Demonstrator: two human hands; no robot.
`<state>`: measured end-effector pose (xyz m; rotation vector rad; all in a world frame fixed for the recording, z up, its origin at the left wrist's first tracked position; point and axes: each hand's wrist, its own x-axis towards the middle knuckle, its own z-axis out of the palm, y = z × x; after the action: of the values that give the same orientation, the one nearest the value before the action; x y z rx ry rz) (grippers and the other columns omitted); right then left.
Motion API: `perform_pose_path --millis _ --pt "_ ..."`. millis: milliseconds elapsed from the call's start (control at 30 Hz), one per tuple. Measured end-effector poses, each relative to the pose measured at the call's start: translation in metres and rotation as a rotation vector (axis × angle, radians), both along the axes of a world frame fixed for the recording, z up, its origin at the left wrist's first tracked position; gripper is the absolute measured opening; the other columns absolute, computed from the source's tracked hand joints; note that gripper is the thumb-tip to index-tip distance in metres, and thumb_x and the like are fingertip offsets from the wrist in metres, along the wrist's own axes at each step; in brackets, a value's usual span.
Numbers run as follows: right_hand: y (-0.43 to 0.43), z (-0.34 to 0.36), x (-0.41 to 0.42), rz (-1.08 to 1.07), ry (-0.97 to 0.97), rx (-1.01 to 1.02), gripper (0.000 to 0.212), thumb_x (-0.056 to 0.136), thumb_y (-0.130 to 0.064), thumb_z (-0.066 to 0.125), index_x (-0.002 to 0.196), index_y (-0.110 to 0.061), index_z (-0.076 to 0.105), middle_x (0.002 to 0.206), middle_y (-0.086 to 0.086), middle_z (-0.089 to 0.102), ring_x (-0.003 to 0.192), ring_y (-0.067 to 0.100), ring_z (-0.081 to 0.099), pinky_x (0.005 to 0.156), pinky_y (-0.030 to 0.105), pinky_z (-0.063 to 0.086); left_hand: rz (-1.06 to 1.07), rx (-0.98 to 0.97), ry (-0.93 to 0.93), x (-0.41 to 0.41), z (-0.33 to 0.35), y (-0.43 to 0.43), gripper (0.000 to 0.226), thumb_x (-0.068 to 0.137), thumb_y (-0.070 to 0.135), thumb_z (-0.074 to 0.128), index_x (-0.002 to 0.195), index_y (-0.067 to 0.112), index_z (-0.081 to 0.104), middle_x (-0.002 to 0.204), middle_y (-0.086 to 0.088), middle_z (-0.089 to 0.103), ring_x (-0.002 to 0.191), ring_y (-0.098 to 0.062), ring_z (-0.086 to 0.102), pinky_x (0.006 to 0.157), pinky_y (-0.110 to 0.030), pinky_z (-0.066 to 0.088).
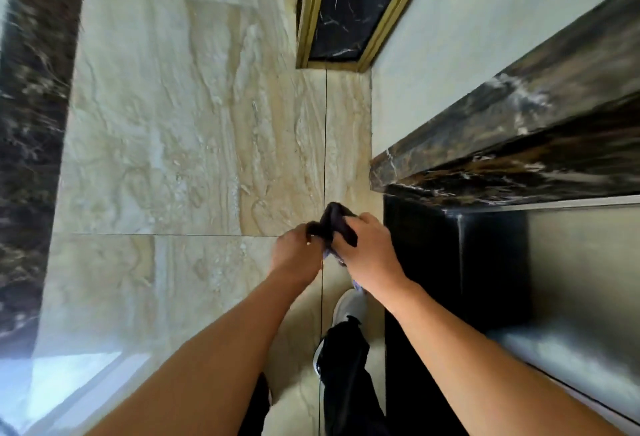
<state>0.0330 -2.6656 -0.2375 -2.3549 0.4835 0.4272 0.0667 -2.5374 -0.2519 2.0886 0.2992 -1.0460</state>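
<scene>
Since the dark cloth (335, 224), clenched by our left hand (294, 250) & right hand (369, 250), looks soft & light, we'd pinch corners just outside that grip.

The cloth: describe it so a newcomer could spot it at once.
Find the dark marble ledge on the right, above the beige floor. Left of its corner, the left hand and right hand grip the cloth: a dark, bunched rag, the only thing held.

Glossy beige marble floor (194, 130), dark marble ledge (512, 130), pale wall (467, 19).
</scene>
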Motion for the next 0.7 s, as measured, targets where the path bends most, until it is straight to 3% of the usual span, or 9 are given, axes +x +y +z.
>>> perform_pose_path --millis 33,100,200,267,333,433,500,567,700 --pt "0.014 0.042 0.001 0.008 -0.033 0.005 0.010 0.088 -0.018 0.060 0.082 -0.012 0.064 0.079 -0.005 0.044 0.065 0.006 0.046 0.059 0.014 0.035 0.065 -0.039 -0.009 0.008 0.040 0.007 0.026 0.094 0.025 0.045 0.097 0.021 0.070 0.095 -0.007 0.070 0.091 -0.031 0.066 0.074 -0.037 0.050" --pt "0.040 0.120 0.004 0.048 -0.086 -0.050 0.014 0.092 -0.022 0.056 0.095 -0.012 0.065 0.094 0.000 0.049 0.074 0.014 0.053 0.066 0.022 0.044 0.191 -0.067 -0.015 0.024 0.119 0.028 0.032 0.095 0.024 0.041 0.094 0.020 0.072 0.097 -0.007 0.072 0.092 -0.031 0.068 0.073 -0.036 0.051" --pt "0.069 0.208 0.010 0.094 -0.133 -0.138 0.026 0.095 -0.027 0.053 0.116 -0.013 0.059 0.111 0.005 0.048 0.081 0.023 0.059 0.071 0.034 0.050 0.426 -0.173 0.029 0.045 0.215 0.056 0.032 0.096 0.019 0.039 0.098 0.015 0.071 0.111 -0.015 0.072 0.103 -0.037 0.067 0.090 -0.042 0.053" --pt "0.083 0.258 0.017 0.127 -0.188 -0.166 0.033 0.096 -0.029 0.052 0.125 -0.015 0.056 0.118 0.007 0.047 0.086 0.025 0.060 0.074 0.035 0.052 0.475 -0.288 0.104 0.054 0.277 0.073 0.030 0.096 0.032 0.046 0.089 0.016 0.071 0.104 -0.015 0.074 0.097 -0.034 0.070 0.080 -0.040 0.053" --pt "0.099 0.314 0.022 0.143 -0.268 -0.189 0.036 0.096 -0.028 0.053 0.130 -0.015 0.054 0.119 0.007 0.047 0.089 0.023 0.059 0.077 0.032 0.052 0.371 -0.312 0.136 0.064 0.338 0.095 0.034 0.090 0.046 0.059 0.089 0.015 0.072 0.092 -0.010 0.076 0.089 -0.027 0.073 0.070 -0.034 0.051" --pt "0.119 0.368 0.027 0.149 -0.393 -0.130 0.044 0.094 -0.026 0.058 0.136 -0.018 0.049 0.120 0.002 0.041 0.093 0.012 0.053 0.085 0.025 0.050 0.226 -0.376 0.070 0.072 0.399 0.121 0.023 0.081 0.034 0.074 0.082 0.012 0.076 0.078 -0.006 0.074 0.078 -0.022 0.069 0.065 -0.031 0.049" --pt "0.133 0.393 0.034 0.131 -0.411 -0.089 0.057 0.092 -0.031 0.061 0.144 -0.022 0.039 0.124 -0.004 0.035 0.098 0.002 0.044 0.090 0.012 0.044 0.224 -0.387 0.045 0.082 0.430 0.135 0.015 0.082 0.020 0.072 0.086 0.005 0.075 0.078 -0.012 0.070 0.073 -0.025 0.066 0.068 -0.034 0.053" --pt "0.147 0.411 0.043 0.108 -0.396 -0.013 0.068 0.088 -0.039 0.063 0.147 -0.028 0.031 0.122 -0.010 0.032 0.098 -0.003 0.041 0.083 -0.002 0.035 0.211 -0.364 -0.028 0.093 0.450 0.145 0.009 0.083 0.009 0.065 0.081 0.004 0.072 0.073 -0.013 0.065 0.066 -0.025 0.062 0.065 -0.034 0.053" --pt "0.158 0.434 0.081 0.053 -0.421 0.130 0.073 0.085 -0.046 0.066 0.148 -0.030 0.031 0.120 -0.002 0.043 0.092 -0.006 0.048 0.077 0.003 0.040 -0.028 -0.201 -0.286 0.132 0.481 0.176 0.014 0.081 0.006 0.057 0.070 0.005 0.065 0.069 -0.010 0.059 0.066 -0.024 0.053 0.062 -0.028 0.040"
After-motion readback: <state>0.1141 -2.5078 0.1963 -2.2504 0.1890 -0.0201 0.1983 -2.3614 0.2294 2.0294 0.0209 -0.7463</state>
